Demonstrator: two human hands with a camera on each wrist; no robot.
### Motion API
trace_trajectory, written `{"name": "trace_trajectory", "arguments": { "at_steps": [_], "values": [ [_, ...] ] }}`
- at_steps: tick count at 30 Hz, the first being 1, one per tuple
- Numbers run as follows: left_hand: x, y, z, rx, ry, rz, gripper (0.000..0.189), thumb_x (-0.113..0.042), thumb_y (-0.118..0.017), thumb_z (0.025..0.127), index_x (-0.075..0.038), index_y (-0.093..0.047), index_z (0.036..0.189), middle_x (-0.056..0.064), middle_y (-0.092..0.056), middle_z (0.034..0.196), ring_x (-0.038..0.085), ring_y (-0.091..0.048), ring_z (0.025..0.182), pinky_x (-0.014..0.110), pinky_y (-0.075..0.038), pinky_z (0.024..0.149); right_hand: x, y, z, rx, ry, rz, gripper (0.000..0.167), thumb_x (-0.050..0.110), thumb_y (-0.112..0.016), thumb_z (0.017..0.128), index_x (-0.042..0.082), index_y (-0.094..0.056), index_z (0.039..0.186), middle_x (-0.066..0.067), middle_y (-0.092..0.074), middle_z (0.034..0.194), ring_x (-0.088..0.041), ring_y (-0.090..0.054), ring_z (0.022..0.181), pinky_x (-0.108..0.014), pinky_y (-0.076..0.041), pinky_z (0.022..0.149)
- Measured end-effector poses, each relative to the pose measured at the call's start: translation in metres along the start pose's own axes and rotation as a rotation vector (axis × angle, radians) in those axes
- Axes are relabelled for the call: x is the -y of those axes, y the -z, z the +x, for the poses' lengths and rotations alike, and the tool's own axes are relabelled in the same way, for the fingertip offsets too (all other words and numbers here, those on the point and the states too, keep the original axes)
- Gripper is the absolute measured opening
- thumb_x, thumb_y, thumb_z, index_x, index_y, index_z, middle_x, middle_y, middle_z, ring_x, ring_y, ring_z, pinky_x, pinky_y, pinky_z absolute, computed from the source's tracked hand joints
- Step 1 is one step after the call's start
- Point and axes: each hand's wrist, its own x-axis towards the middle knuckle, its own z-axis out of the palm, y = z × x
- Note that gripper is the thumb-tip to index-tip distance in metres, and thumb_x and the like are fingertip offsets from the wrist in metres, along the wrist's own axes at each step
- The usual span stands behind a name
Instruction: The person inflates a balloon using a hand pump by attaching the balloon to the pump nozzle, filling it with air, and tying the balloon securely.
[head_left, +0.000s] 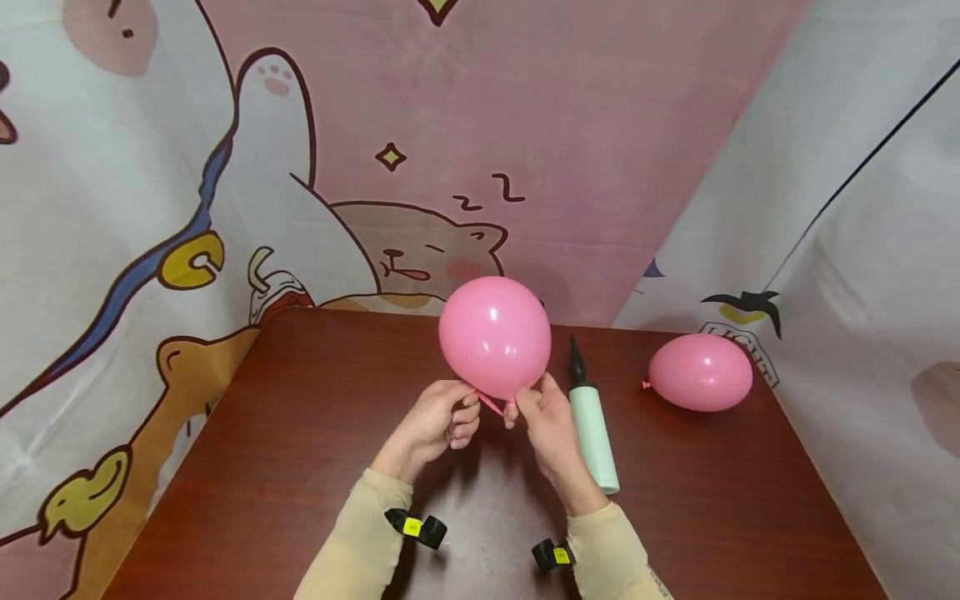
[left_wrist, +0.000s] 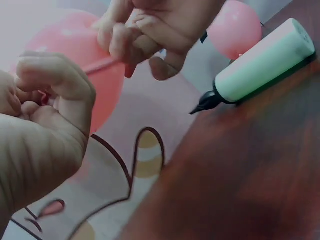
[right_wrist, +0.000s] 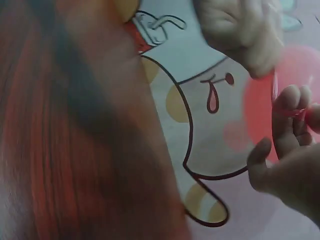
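Observation:
A round, inflated pink balloon [head_left: 495,329] is held above the table between both hands. The left hand [head_left: 438,419] pinches part of its neck, fingers curled inward. On the other side, the right hand [head_left: 549,425] pinches the neck close under the balloon between thumb and fingers. A thin pink strip of the neck [left_wrist: 102,65] runs taut from one hand to the other in the left wrist view. The right wrist view shows a bit of twisted pink rubber [right_wrist: 298,114] at the right fingertips. The curled fingers partly hide the neck.
Just right of the right hand lies a pale green hand pump [head_left: 594,437] with a black nozzle. A second pink balloon [head_left: 701,372], tied off, rests farther right on the brown table [head_left: 300,450]. Printed cartoon cloth [head_left: 600,150] hangs behind the table.

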Motion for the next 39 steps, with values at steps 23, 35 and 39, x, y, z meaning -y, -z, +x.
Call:
{"name": "trace_trajectory", "arguments": {
  "at_steps": [23,35,39],
  "values": [
    [0.039,-0.054,0.010,-0.415,-0.443,0.906,0.025,-0.009,-0.055,0.104,-0.010,-0.059,0.079,-0.002,-0.053,0.067,0.007,-0.047,0.061,0.021,-0.039,0.054,-0.005,-0.016,0.005,-0.246,-0.017,-0.048,0.030,0.002,-0.050,0.106,-0.007,-0.052,0.135,-0.022,-0.076,0.094,-0.011,-0.074,0.083,-0.019,-0.055,0.065],
    [0.049,-0.049,0.015,-0.295,-0.213,0.354,0.037,-0.014,-0.048,0.109,0.005,-0.054,0.079,-0.002,-0.041,0.048,0.009,-0.040,0.040,0.020,-0.036,0.042,-0.001,-0.018,0.002,-0.194,-0.182,0.395,0.030,0.003,-0.045,0.109,-0.012,-0.042,0.135,-0.014,-0.077,0.105,-0.018,-0.076,0.100,-0.021,-0.059,0.084],
    [0.044,-0.047,0.017,-0.296,-0.152,0.288,0.040,-0.017,-0.051,0.108,0.005,-0.056,0.075,-0.005,-0.039,0.044,0.007,-0.037,0.039,0.020,-0.033,0.041,-0.005,-0.020,0.000,-0.230,-0.160,0.367,0.028,0.003,-0.047,0.108,-0.011,-0.045,0.132,-0.012,-0.078,0.100,-0.017,-0.077,0.096,-0.021,-0.060,0.077]
  ]
}}
